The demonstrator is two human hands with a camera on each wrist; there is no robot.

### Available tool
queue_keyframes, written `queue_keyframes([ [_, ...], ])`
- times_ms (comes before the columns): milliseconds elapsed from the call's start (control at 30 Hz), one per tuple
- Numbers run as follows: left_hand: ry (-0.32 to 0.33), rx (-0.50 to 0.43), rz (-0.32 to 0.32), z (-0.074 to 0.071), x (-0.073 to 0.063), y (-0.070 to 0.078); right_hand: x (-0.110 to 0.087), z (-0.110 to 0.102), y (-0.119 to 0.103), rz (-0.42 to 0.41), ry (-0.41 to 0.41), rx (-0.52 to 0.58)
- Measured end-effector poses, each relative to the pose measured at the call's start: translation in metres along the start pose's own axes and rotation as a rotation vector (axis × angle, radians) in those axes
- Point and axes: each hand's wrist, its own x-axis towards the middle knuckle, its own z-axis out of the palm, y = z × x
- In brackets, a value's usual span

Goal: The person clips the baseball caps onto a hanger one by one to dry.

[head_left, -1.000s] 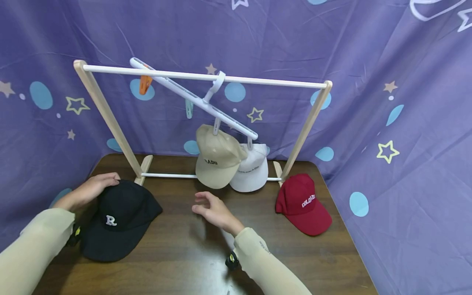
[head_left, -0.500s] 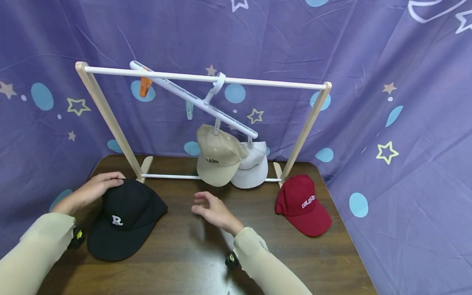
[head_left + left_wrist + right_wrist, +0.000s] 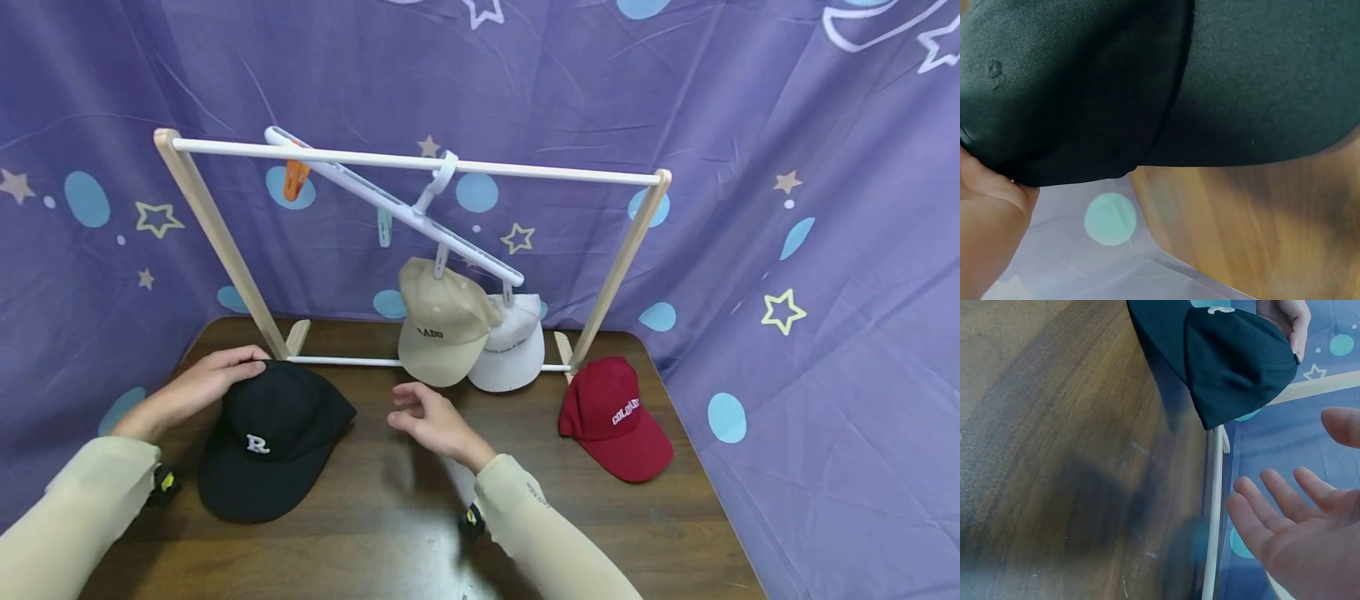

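Note:
My left hand (image 3: 202, 385) grips the back of a black baseball cap (image 3: 288, 425) with a white letter R, its brim toward me. In the right wrist view the cap (image 3: 1235, 369) is held up over the table. My right hand (image 3: 435, 423) is relaxed, its palm turned to the left, holding nothing, just in front of the hanging caps. A beige cap (image 3: 442, 321) and a white cap (image 3: 513, 342) hang by clips from a tilted white hanger (image 3: 405, 212). An orange clip (image 3: 296, 179) and a pale green clip (image 3: 385, 227) also hang on it, with nothing in them.
A red cap (image 3: 618, 421) lies at the right of the brown wooden table (image 3: 375, 533). At the back stands a rack with a white top bar (image 3: 555, 173) and wooden legs. Behind it hangs a purple patterned curtain (image 3: 810, 208).
My left hand has moved to the right with the black cap, toward the middle of the table. My right hand has stayed nearly in place.

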Motion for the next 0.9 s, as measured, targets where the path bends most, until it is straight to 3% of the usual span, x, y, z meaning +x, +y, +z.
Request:
queue_keyframes([
  [667, 0.041, -0.047, 0.185, 0.014, 0.001, 0.039, 0.017, -0.006, -0.024, -0.068, -0.006, -0.080],
  [900, 0.068, -0.013, 0.212, 0.019, 0.001, 0.051, 0.025, -0.007, -0.037, -0.130, -0.038, -0.202],
])
